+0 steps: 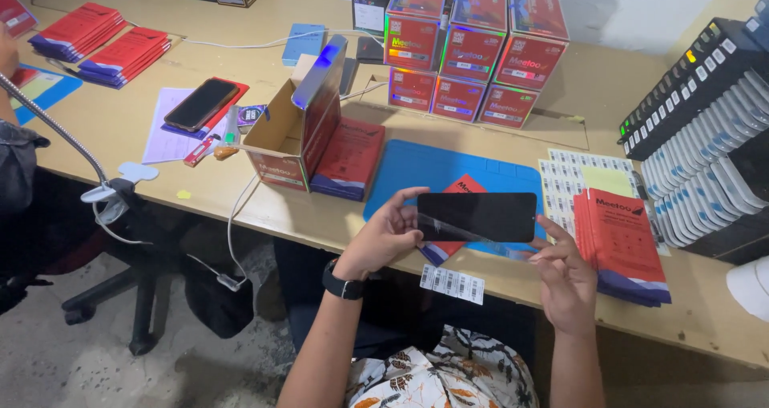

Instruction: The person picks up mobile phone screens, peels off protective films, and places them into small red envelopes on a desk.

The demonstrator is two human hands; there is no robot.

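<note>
Between the 2 hands: a black glass panel point(477, 217), flat and phone-sized, is held level above the near edge of the bench point(320, 220).
Step in hand: by the look of it, inspection of the panel; a pale film or streak shows along its lower-left part, though what it is cannot be told.
Left hand point(387, 236): grip closed on the panel's left short edge, thumb on the lower corner, fingers curled over the top; a dark watch point(343, 283) sits on the wrist.
Right hand point(565, 273): grip pinching the panel's lower-right corner with thumb and fingertips, the other fingers loosely folded.
Next move, as a judgement: it calls for edge-only contact and steady tilt, since the face would mark easily.
Beneath the grip: a blue mat point(436, 172) with a red packet point(460, 188) partly hidden by the panel.
Right of the grip: a stack of red sleeves point(625, 244) and sheets of small labels point(569, 176).
Left of the grip: an open carton point(292, 132) with another stack of red sleeves leaning beside it.
Below the left grip: a barcode sticker point(452, 283) on the bench edge.
</note>
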